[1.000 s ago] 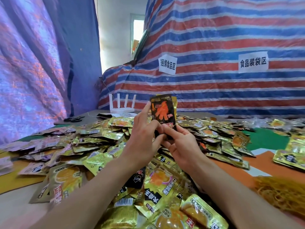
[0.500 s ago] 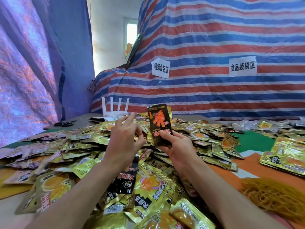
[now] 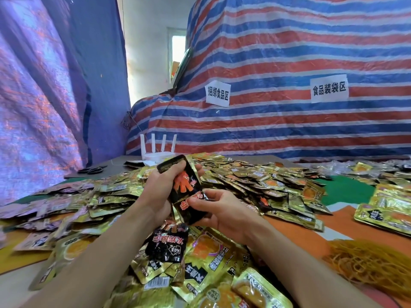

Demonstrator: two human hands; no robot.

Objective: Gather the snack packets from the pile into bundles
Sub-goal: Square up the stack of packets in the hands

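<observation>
A wide pile of gold and black snack packets [image 3: 255, 181] covers the table in front of me. Above its middle I hold a small stack of packets [image 3: 185, 187] with a black, orange-printed one on top, tilted toward me. My left hand [image 3: 160, 187] grips the stack's upper end, fingers curled over the top edge. My right hand [image 3: 220, 210] holds its lower end, thumb pressed on the front. Another black packet [image 3: 166, 243] lies on the pile just below my hands.
A heap of yellow rubber bands [image 3: 373, 263] lies at the right near me. More gold packets [image 3: 387, 210] sit on the orange and green mats at the right. Scissors [image 3: 92, 170] and a white router [image 3: 158, 152] stand at the back, before a striped tarpaulin.
My left hand, open beside the stack before, now grips its upper end. The stack has come down and tilted from upright toward me; my right hand still holds its lower end.
</observation>
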